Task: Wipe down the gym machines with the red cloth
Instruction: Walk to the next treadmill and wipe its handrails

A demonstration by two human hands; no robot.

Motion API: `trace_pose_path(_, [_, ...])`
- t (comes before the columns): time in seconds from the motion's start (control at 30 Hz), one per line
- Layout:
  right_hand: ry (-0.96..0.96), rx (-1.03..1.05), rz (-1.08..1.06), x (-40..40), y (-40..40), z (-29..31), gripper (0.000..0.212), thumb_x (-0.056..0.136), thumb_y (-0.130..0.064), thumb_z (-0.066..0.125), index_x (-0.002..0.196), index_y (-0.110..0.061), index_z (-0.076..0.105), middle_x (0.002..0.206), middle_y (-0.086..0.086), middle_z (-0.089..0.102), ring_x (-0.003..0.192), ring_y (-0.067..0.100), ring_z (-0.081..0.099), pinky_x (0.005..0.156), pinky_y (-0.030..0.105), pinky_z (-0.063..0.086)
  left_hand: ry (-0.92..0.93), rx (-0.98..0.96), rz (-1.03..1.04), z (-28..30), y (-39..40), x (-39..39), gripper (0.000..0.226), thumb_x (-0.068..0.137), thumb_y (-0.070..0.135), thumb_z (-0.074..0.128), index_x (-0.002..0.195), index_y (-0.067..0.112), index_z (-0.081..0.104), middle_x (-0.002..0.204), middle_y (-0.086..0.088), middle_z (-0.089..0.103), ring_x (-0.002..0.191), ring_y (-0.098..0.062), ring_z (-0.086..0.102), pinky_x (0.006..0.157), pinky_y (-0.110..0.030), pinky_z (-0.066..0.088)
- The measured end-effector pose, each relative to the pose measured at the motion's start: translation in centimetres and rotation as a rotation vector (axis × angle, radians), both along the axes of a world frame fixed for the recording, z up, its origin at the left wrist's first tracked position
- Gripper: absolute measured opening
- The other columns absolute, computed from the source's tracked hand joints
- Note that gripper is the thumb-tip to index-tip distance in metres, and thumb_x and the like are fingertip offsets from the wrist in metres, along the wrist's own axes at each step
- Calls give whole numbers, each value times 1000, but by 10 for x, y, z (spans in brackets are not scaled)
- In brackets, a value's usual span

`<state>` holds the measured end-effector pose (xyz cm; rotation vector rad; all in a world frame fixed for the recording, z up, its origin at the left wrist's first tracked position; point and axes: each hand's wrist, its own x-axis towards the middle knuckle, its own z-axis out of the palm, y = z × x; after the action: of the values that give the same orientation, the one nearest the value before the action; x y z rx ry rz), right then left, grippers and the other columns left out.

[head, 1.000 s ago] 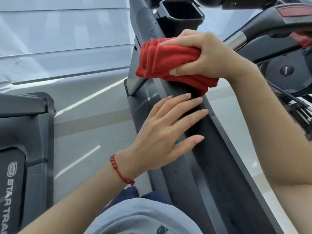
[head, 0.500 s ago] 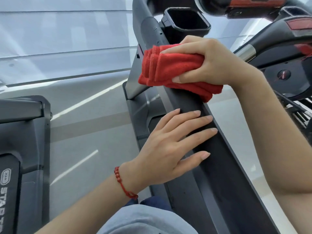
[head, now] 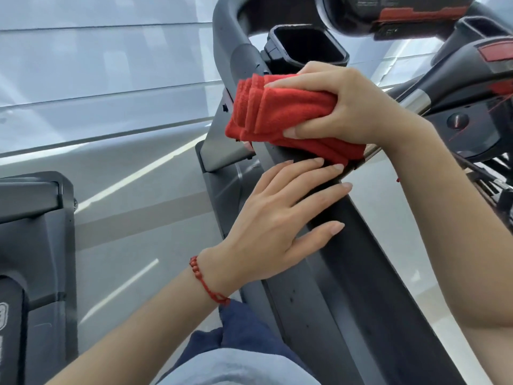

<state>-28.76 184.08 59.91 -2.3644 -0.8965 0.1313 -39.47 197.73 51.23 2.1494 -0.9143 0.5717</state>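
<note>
Red terry, folded into a thick soft wad, fills the right hand [head: 349, 107], whose fingers [head: 286, 84] clamp the red folded cloth [head: 280, 112] from above, thumb beneath, pressing it onto the dark grey slanted plastic upright of the gym machine [head: 369, 262]. The left hand [head: 274, 218] lies flat just below, fingers spread and gripping nothing. The cloth looks light, limp and compressible, so it is best bunched across its folds. Counted: one cloth, two hands, one black rectangular cup holder [head: 308, 45], and a second dark machine [head: 36, 245] at left.
</note>
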Motion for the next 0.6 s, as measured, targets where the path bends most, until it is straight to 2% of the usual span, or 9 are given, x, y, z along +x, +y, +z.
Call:
trace_pose_path(0.13, [-34, -4, 38, 3, -2, -3, 54, 70, -32, 74, 120, -33, 56, 105, 4, 56, 97, 9, 55, 91, 18, 40, -15, 15, 10, -6, 1, 7, 34, 92, 29, 50, 116, 9, 63, 127, -9, 58, 124, -25, 47, 103, -47, 36])
trace_pose_path(0.23, [-2, -22, 78, 5, -6, -1, 53, 68, -33, 75, 119, -32, 58, 105, -1, 56, 97, 5, 55, 90, 17, 40, -22, 14, -1, -6, 2, 7, 34, 92, 30, 48, 115, 10, 64, 127, -8, 59, 125, -23, 47, 105, -46, 35])
trace_pose_path(0.4, [-17, -9, 40, 22, 8, -1, 55, 69, -30, 77, 120, -32, 57, 106, 5, 58, 98, 12, 56, 92, 25, 42, -38, 29, -34, -4, 7, 14, 35, 95, 32, 43, 112, 13, 66, 124, -5, 61, 121, -20, 51, 106, -44, 33])
trace_pose_path(0.6, [-7, -2, 35, 36, 10, 0, 55, 69, -30, 77, 120, -32, 56, 105, 3, 58, 98, 9, 56, 91, 19, 40, -23, -3, -28, 4, 15, 35, 34, 93, 31, 46, 110, 10, 67, 123, -7, 61, 117, -22, 53, 102, -46, 37])
